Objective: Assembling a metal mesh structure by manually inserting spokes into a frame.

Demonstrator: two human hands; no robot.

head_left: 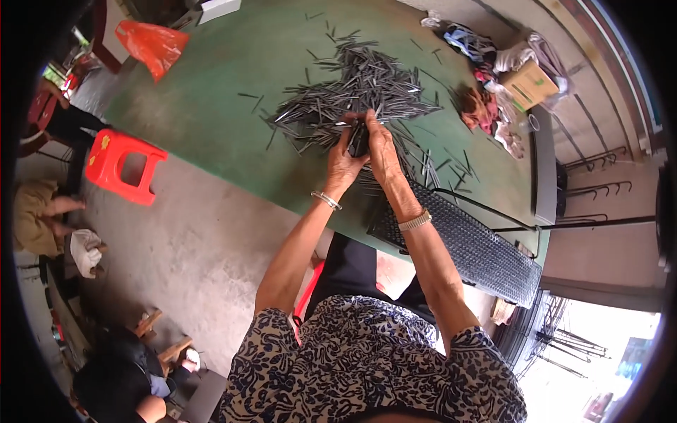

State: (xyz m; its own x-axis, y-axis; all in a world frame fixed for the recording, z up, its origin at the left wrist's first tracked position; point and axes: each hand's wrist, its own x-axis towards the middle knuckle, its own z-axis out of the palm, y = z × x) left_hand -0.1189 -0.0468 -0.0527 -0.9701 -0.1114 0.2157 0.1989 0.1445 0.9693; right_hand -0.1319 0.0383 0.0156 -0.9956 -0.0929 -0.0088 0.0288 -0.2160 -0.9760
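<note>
A wide heap of thin dark grey sticks [374, 77] lies on the green tabletop [233, 84]. At the near edge of that heap, my left hand [341, 166] and my right hand [383, 149] come together. Between them is a small bunch of dark sticks [358, 139], gripped by the fingers of both hands. The fingers partly cover the bunch, so its lower end is hidden. Loose sticks lie scattered around, mostly to the right of my right hand. Close by my right forearm stands a long black tray with a grid of small holes [465, 243].
An orange plastic bag [151, 46] lies at the table's far left. Beside the table's left edge stands a red stool [127, 166]. Cloths and a cardboard box [529, 84] sit at the far right. Other people are at the left, one dressed in black [116, 374].
</note>
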